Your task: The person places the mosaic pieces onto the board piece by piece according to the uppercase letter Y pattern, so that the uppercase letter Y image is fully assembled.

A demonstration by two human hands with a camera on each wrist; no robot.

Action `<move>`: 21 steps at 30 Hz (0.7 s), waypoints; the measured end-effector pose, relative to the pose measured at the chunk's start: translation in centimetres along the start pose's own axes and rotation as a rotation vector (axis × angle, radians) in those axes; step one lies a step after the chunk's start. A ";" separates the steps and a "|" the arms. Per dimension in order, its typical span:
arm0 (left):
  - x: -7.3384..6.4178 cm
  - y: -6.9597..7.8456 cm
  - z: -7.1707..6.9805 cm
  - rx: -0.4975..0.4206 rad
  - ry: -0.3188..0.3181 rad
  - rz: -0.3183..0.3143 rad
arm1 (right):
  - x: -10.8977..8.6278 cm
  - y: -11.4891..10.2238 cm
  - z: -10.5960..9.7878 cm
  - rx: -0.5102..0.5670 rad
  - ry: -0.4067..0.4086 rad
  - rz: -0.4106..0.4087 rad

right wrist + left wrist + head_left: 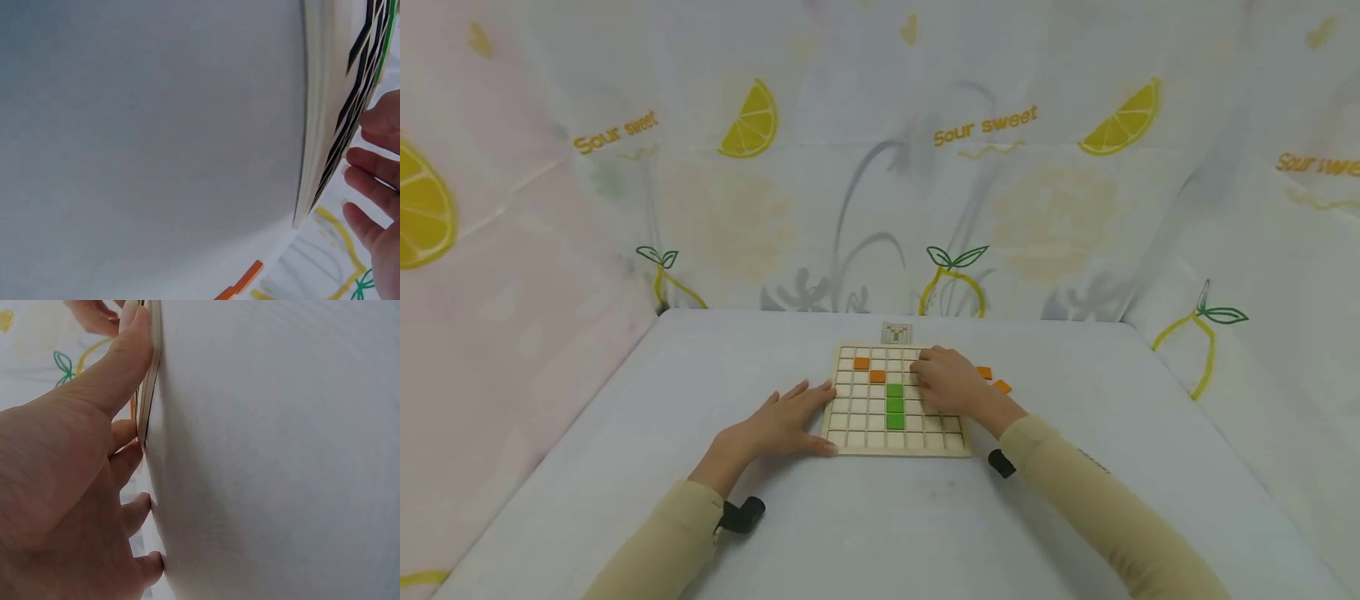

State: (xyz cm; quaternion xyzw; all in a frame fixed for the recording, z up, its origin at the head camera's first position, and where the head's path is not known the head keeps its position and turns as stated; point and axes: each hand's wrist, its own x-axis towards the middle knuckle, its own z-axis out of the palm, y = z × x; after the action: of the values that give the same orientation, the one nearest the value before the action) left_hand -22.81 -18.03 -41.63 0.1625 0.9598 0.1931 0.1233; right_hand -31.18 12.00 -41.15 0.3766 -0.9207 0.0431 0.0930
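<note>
A square wooden grid board [904, 452] lies on the white table, bearing several white tiles. Three green tiles [895, 404] form a column in it, with an orange tile [877, 377] and another orange tile [861, 363] up to the left. My left hand [786, 423] is spread at the board's left side, its thumb at the near corner and the fingers along the edge. Over the board's right part, my right hand [951, 382] has bent fingers [375, 172] with the tips down at the cells. They hide what lies beneath; I cannot tell whether they pinch a tile.
Loose orange tiles [1002, 387] lie right of the board, beyond my right wrist. A small card with a grid pattern [897, 333] lies behind the board's far edge. Printed cloth walls [865, 208] with lemon drawings enclose the table [880, 525] at the back and sides.
</note>
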 end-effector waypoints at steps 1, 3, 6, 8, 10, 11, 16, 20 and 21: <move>0.0 0.0 0.0 0.001 -0.001 -0.002 | -0.1 0.1 0.0 0.004 0.000 -0.002; -0.1 0.0 0.1 0.002 -0.003 -0.004 | -0.3 0.3 0.0 0.005 -0.007 0.002; -0.3 0.1 -0.1 0.006 -0.003 0.004 | -0.6 0.7 -0.2 -0.002 -0.018 0.024; -0.3 0.1 -0.1 0.007 -0.006 0.005 | -0.9 0.9 -0.4 -0.012 -0.018 0.034; -0.4 0.1 -0.2 0.005 -0.005 0.008 | -1.1 1.3 -0.6 -0.019 -0.014 0.033; -0.4 0.1 -0.2 0.006 -0.003 0.013 | -1.3 1.4 -0.7 -0.021 -0.011 0.030; -0.3 0.0 -0.2 0.003 0.002 0.014 | -1.9 2.2 -1.1 -0.030 0.009 0.028; -0.3 0.1 -0.1 -0.001 -0.003 0.008 | -2.3 2.8 -1.2 -0.047 0.025 0.035; -0.3 0.1 -0.2 -0.003 -0.006 0.006 | -2.4 2.9 -1.2 -0.055 0.032 0.034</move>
State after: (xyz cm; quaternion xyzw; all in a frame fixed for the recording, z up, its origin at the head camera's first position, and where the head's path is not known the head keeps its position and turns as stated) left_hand -22.52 -18.12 -41.40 0.1658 0.9586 0.1946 0.1257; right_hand -31.38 15.93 -40.47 0.3572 -0.9263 0.0252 0.1174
